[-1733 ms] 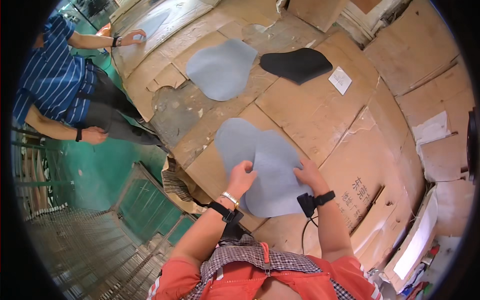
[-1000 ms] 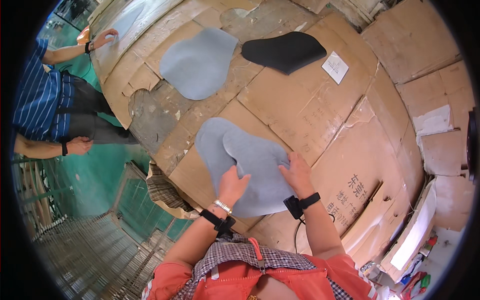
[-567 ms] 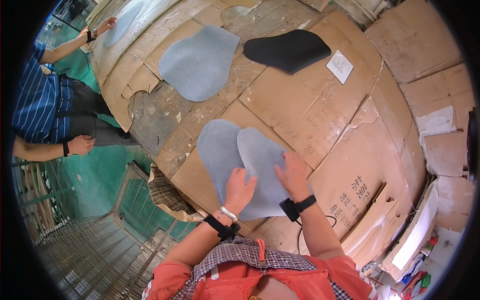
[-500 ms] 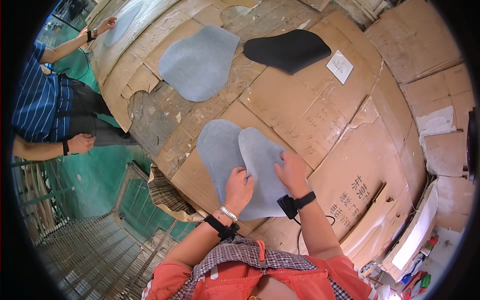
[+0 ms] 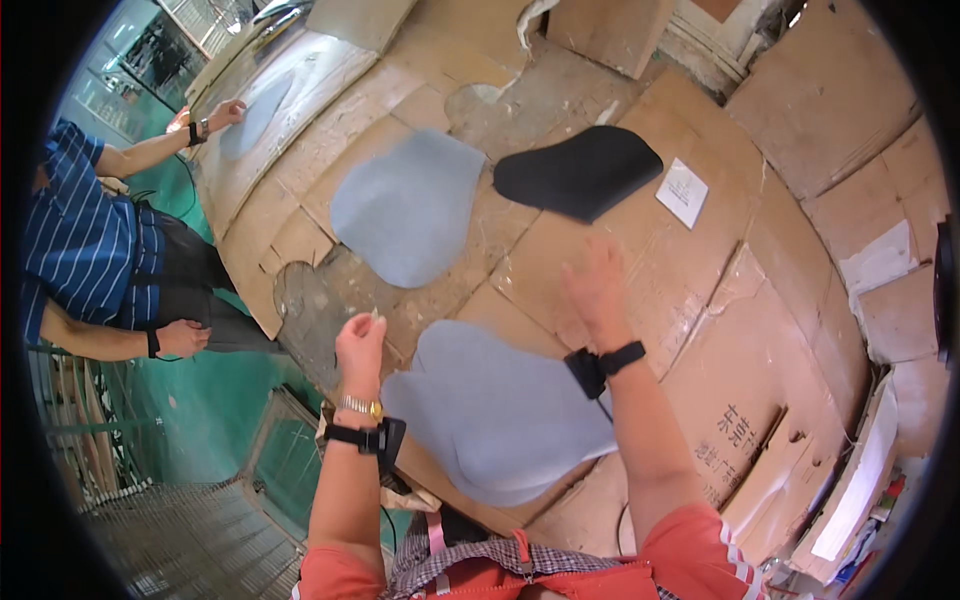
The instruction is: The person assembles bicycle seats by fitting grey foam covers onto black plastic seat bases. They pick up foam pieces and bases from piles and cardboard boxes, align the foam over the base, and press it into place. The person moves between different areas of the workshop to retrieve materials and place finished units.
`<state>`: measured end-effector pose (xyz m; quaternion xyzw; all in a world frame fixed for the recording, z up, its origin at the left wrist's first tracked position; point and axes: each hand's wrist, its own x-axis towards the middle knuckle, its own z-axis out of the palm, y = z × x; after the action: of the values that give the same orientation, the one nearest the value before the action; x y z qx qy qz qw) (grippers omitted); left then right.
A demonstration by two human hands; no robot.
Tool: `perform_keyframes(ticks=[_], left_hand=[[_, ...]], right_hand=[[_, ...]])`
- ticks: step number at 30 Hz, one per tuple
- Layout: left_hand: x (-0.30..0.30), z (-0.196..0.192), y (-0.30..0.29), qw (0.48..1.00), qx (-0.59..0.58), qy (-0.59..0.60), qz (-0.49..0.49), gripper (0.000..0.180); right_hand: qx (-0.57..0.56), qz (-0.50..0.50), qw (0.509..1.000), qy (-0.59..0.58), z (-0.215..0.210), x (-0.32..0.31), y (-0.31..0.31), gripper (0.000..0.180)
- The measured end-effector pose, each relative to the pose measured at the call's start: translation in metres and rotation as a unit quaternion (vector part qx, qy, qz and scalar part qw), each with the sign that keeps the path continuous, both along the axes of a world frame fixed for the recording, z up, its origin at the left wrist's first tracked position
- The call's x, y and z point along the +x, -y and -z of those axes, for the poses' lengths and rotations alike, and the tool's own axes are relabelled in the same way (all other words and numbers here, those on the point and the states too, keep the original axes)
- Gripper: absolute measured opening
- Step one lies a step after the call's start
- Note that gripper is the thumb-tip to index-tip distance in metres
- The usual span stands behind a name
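Two overlapping grey cut sheets [image 5: 520, 420] with rounded outlines lie flat in front of me on the cardboard. My left hand [image 5: 360, 350] is raised beside their far left edge, its fingers pinched together. Something small and pale shows at the fingertips, too small to name. My right hand [image 5: 598, 288] stretches out beyond the sheets, open, its fingers smeared by motion and apparently empty. Just past it lies a black cut sheet [image 5: 580, 172] with a curved outline. Another grey cut sheet [image 5: 408, 208] rests farther off to the left.
Worn cardboard [image 5: 680, 300] covers the table, with torn patches. A white paper label [image 5: 683, 193] lies right of the black sheet. At the left a co-worker [image 5: 100, 250] in a striped shirt touches a grey piece [image 5: 258, 118]. A wire rack [image 5: 190, 530] stands lower left.
Both hands have left the two grey sheets: the left moved leftward, the right reached forward toward the black sheet. The upper grey sheet now covers more of the lower one. The view has tilted up.
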<state>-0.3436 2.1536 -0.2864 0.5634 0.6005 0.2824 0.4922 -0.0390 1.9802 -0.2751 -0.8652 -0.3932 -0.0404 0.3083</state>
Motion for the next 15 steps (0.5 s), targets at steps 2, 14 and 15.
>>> perform_keyframes(ticks=[2,14,15], left_hand=[[0.021,-0.001,-0.032,0.996,-0.049,0.040,-0.066,0.040],[0.088,-0.009,-0.074,0.961,0.067,-0.268,0.012,0.014],[0.079,-0.009,-0.075,0.969,0.062,-0.238,0.010,0.014]], right_hand=[[0.027,0.005,0.999,0.032,-0.014,0.028,-0.037,0.054],[0.051,-0.057,0.992,-0.101,-0.077,0.099,-0.041,0.015],[0.055,-0.111,0.982,-0.142,-0.112,0.078,-0.028,0.015]])
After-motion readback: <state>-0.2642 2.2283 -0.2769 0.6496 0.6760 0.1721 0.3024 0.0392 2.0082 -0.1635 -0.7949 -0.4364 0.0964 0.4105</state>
